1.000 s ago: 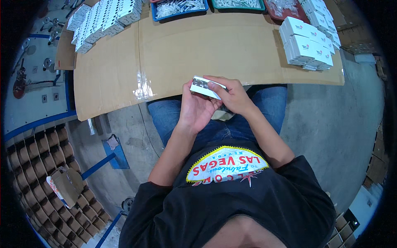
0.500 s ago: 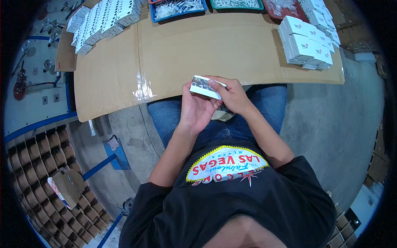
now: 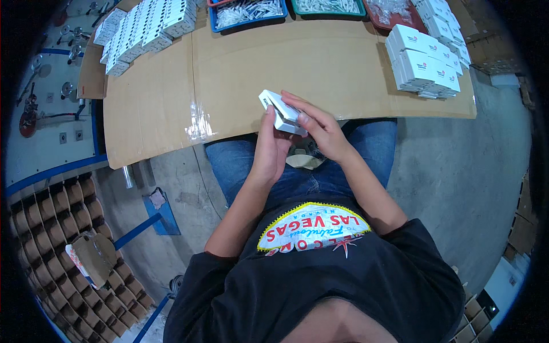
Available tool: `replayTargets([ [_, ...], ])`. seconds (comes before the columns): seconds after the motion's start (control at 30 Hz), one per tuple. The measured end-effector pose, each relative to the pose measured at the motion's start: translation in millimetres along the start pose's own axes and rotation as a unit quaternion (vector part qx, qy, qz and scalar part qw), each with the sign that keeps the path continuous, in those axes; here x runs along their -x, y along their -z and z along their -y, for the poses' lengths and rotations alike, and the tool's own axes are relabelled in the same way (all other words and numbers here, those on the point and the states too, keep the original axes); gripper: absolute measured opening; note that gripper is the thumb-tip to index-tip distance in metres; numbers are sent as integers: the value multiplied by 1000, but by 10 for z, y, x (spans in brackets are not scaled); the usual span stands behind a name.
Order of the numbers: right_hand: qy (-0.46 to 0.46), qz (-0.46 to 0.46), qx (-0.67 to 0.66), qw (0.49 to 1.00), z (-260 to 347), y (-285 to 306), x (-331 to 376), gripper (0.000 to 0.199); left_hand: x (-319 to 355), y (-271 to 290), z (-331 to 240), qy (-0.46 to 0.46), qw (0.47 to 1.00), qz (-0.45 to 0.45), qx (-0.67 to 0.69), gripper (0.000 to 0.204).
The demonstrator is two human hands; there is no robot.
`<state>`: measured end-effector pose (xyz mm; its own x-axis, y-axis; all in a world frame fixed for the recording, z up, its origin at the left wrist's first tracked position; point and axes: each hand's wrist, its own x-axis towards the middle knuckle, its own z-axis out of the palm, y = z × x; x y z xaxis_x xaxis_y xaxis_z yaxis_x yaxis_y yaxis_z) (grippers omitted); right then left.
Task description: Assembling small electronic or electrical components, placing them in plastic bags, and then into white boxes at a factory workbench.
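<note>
A small white cardboard box [image 3: 282,114] is held between my two hands, just above the table's front edge. A dark gap runs along its upper side, next to a flap or panel that stands at an angle. My left hand [image 3: 269,151] grips the box from the left and below, thumb up against its near side. My right hand [image 3: 323,130] is closed on its right end, with the fingers along the far side and the thumb on the near part. What is inside the box cannot be made out.
The table is covered with brown cardboard [image 3: 240,74]. White boxes stand in rows [image 3: 151,31] at the far left and in stacks [image 3: 420,60] at the right. Along the back are a blue tray [image 3: 251,24] and a green tray [image 3: 331,16] of small white parts, plus a dark red tray [image 3: 382,24] of clear pieces.
The box has turned and tilted in my hands, showing a dark gap in place of the printed face. My left hand has gone from a spread palm to a grip round it.
</note>
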<state>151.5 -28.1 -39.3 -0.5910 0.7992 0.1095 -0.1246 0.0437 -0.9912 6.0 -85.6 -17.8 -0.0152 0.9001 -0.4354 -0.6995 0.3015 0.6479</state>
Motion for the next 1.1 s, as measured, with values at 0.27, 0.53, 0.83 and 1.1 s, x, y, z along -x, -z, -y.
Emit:
replayTargets([
  [0.27,-34,15,-42,998,52,-7,10,44,19,44,-23,-80,993,28,-84,56],
  [0.53,-34,37,-76,996,39,-59,10,48,36,28,-47,-94,991,32,-87,65],
  [0.83,-28,29,-71,997,-28,57,23,56,6,188,-48,-143,980,65,-119,88],
  [1.1,-27,6,-125,992,-36,57,28,50,-34,216,-22,-320,862,41,-390,97],
])
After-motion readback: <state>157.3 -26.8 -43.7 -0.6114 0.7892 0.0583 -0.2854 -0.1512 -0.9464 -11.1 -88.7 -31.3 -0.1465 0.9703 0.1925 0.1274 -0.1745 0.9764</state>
